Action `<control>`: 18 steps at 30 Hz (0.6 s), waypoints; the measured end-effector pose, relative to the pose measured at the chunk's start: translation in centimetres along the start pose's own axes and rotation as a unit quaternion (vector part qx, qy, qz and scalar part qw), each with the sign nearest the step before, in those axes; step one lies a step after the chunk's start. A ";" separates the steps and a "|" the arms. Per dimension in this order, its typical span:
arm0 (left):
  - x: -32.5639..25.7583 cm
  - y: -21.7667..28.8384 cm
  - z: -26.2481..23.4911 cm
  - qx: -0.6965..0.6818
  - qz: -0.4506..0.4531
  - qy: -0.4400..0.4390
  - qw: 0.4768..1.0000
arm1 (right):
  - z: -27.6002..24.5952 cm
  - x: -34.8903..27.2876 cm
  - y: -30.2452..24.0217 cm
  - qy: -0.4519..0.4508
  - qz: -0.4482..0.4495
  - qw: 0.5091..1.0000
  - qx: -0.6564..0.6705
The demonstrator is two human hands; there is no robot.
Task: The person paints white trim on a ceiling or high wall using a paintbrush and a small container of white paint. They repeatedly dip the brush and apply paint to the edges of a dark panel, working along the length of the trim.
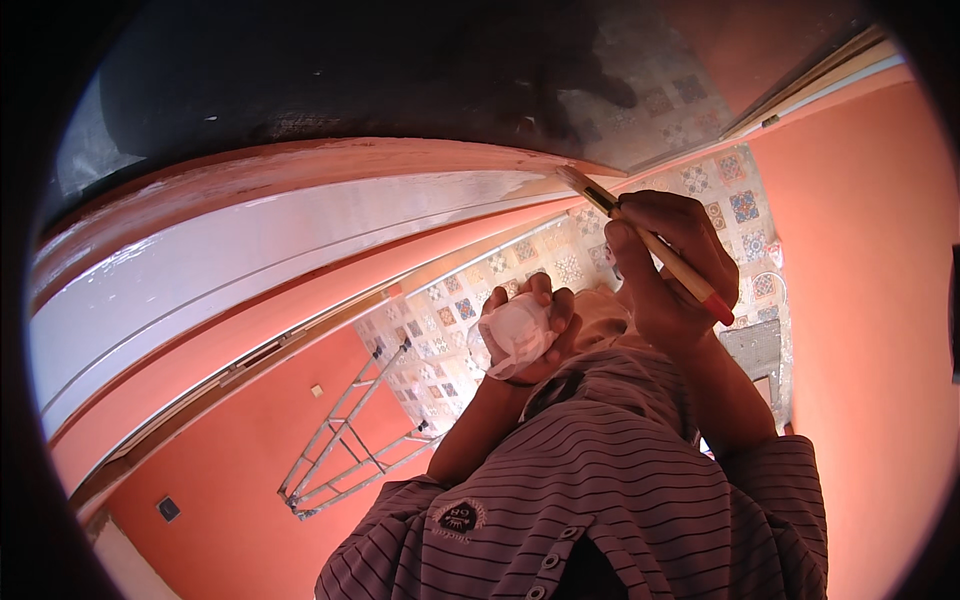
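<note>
Far left of the left hand and lower, a small dark square plate (168, 509) sits on a salmon-painted wall (240, 470). A long, glossy white-painted band (180, 255) starts at the far left and curves toward the right hand. A grey metal ladder-like frame (345, 440) stands left of the left hand. Above both hands extends a dark, reflective panel (350, 80).

The left hand (562, 322) grasps a small, rounded, whitish translucent container (515, 330), fingers curled around it. Between and beyond the hands lies a floor of multicoloured patterned tiles (567, 266).

The right hand (665, 298) grips a paintbrush with a wooden, red-ended handle and pale bristles (660, 248). The bristles point up-left, at the band's right end; contact cannot be confirmed. Right of the right hand rises a plain salmon-orange wall (860, 300).
</note>
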State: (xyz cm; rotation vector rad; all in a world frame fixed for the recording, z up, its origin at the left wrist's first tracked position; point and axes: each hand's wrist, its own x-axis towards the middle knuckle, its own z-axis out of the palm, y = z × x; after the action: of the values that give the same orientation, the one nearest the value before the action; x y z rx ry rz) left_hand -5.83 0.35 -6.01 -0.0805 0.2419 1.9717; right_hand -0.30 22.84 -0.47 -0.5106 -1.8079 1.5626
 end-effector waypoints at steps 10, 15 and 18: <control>0.0 -0.4 0.6 -0.005 0.024 0.034 0.999 | 1.9 0.7 -0.2 0.023 -0.119 0.992 0.042; 0.1 -0.4 0.8 -0.008 0.024 0.036 0.999 | 1.9 0.8 -0.5 0.016 -0.143 0.990 0.012; 0.1 -0.4 1.1 -0.006 0.025 0.044 0.999 | 2.2 1.3 -0.5 0.038 -0.163 0.985 0.030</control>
State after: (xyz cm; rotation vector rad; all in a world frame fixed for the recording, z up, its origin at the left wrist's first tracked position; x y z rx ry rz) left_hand -5.48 0.85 -5.02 -0.1699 0.2913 2.0222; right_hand -2.69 22.12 0.24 -0.2268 -1.6844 1.3488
